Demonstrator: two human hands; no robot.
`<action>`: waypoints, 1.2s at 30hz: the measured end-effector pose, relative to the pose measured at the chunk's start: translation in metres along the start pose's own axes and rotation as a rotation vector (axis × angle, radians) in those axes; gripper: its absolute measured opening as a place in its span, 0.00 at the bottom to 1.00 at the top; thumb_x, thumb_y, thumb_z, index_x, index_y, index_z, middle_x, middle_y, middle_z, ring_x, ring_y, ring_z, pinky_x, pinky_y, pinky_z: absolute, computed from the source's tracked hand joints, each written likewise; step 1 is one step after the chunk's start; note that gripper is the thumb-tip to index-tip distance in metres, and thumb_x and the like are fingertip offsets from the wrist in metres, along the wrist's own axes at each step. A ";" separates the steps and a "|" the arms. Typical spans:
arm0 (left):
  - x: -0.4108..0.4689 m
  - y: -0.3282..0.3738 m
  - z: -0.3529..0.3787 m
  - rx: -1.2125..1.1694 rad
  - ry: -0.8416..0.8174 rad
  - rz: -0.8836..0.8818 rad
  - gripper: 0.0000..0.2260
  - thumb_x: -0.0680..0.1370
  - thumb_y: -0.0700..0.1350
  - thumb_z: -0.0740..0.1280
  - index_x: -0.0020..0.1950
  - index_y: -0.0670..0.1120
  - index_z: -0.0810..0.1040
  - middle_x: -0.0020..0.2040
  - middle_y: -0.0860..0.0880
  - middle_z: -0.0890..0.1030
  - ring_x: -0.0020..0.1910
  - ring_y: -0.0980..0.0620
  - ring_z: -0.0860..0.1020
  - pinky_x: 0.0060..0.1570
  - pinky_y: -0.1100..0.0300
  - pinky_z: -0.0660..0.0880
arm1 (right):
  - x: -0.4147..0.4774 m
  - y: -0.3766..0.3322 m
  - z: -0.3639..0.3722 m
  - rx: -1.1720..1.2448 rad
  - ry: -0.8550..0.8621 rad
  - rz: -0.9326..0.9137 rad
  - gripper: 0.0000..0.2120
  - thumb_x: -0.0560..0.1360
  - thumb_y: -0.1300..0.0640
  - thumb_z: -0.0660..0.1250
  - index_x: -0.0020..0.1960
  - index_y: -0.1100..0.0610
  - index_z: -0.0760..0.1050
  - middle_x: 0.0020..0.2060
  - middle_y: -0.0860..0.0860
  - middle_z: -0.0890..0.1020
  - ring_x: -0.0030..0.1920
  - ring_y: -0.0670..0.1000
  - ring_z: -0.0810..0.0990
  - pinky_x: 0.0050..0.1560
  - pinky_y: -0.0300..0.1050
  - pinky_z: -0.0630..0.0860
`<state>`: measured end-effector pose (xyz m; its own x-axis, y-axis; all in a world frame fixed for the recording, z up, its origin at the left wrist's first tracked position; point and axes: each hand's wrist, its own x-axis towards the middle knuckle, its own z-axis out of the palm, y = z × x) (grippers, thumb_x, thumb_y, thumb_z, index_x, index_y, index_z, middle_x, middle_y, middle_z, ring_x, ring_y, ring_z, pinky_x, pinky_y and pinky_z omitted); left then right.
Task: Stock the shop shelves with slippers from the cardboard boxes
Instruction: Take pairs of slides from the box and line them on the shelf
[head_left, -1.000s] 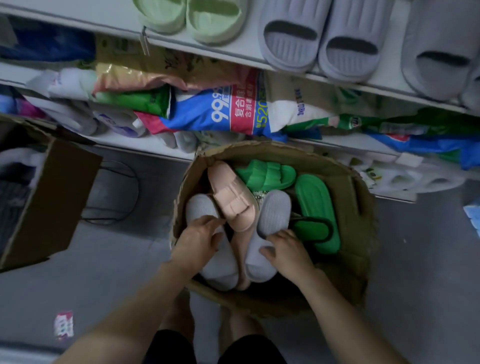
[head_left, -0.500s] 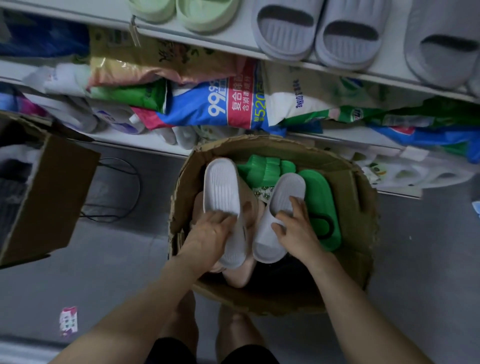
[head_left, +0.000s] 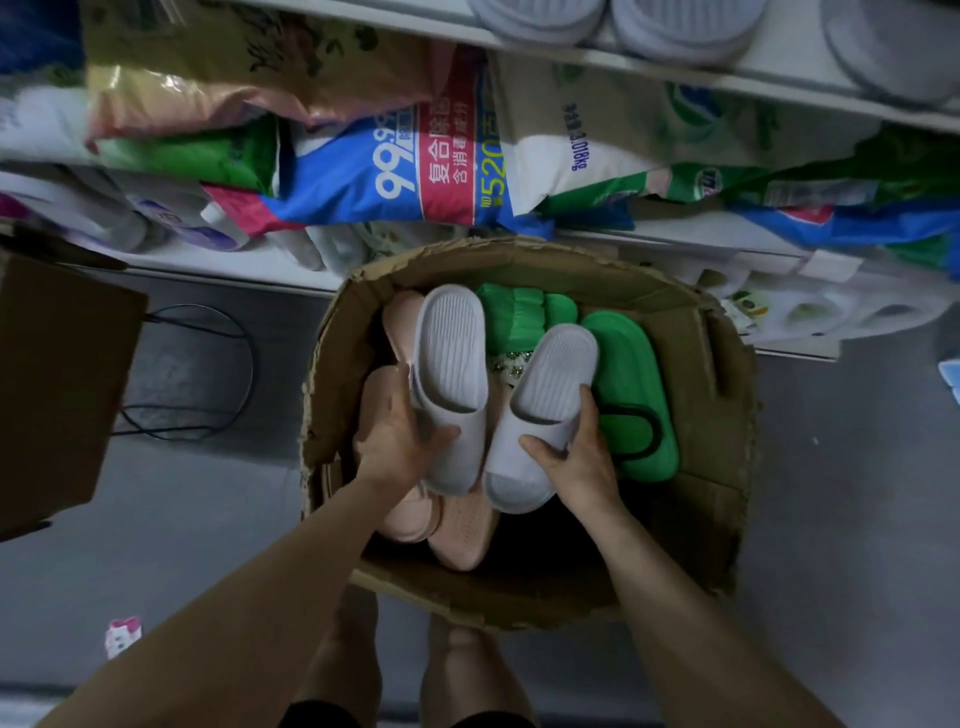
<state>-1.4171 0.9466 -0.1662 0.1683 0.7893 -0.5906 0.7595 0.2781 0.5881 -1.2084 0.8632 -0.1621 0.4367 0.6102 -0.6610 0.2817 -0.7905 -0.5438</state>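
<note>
Over the cardboard box (head_left: 701, 364), left hand (head_left: 395, 441) fingers curl round one grey slipper (head_left: 452, 364), right hand (head_left: 576, 457) grips the other grey slipper (head_left: 545, 395); lift straight, squeeze lightly (foam likely flexes); shelf (head_left: 779, 78) lies beyond the fingertips.

A shop: white shelves (head_left: 675, 85) of grey slippers (head_left: 680, 26) and bagged goods (head_left: 415, 171), cardboard box (head_left: 701, 332) on the floor (head_left: 857, 519).

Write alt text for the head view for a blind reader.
The left hand grips one grey slipper and the right hand the other grey slipper, over an open cardboard box holding pink slippers and green slippers. Shelves behind carry bagged goods.
</note>
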 end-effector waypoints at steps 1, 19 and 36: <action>-0.001 -0.002 -0.001 -0.018 -0.037 0.011 0.43 0.66 0.66 0.68 0.75 0.62 0.49 0.71 0.49 0.67 0.65 0.40 0.72 0.59 0.38 0.71 | 0.001 0.000 -0.002 0.013 -0.009 -0.013 0.51 0.70 0.47 0.76 0.79 0.44 0.43 0.76 0.53 0.62 0.73 0.57 0.65 0.67 0.54 0.68; -0.053 0.056 -0.084 -0.367 -0.019 0.072 0.21 0.78 0.40 0.66 0.69 0.54 0.72 0.54 0.46 0.80 0.51 0.52 0.78 0.57 0.52 0.76 | -0.053 -0.069 -0.082 -0.022 -0.085 -0.202 0.32 0.78 0.55 0.66 0.75 0.37 0.56 0.70 0.50 0.72 0.65 0.53 0.75 0.64 0.57 0.74; -0.118 0.054 -0.258 -0.646 0.287 0.279 0.18 0.80 0.45 0.64 0.68 0.59 0.73 0.64 0.53 0.78 0.65 0.53 0.74 0.65 0.45 0.71 | -0.127 -0.252 -0.087 -0.010 -0.051 -0.650 0.27 0.80 0.60 0.64 0.76 0.46 0.62 0.60 0.48 0.76 0.45 0.36 0.78 0.48 0.35 0.76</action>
<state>-1.5582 1.0097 0.0778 0.0627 0.9642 -0.2576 0.1788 0.2431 0.9534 -1.2601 0.9805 0.1039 0.1334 0.9657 -0.2226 0.4827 -0.2594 -0.8365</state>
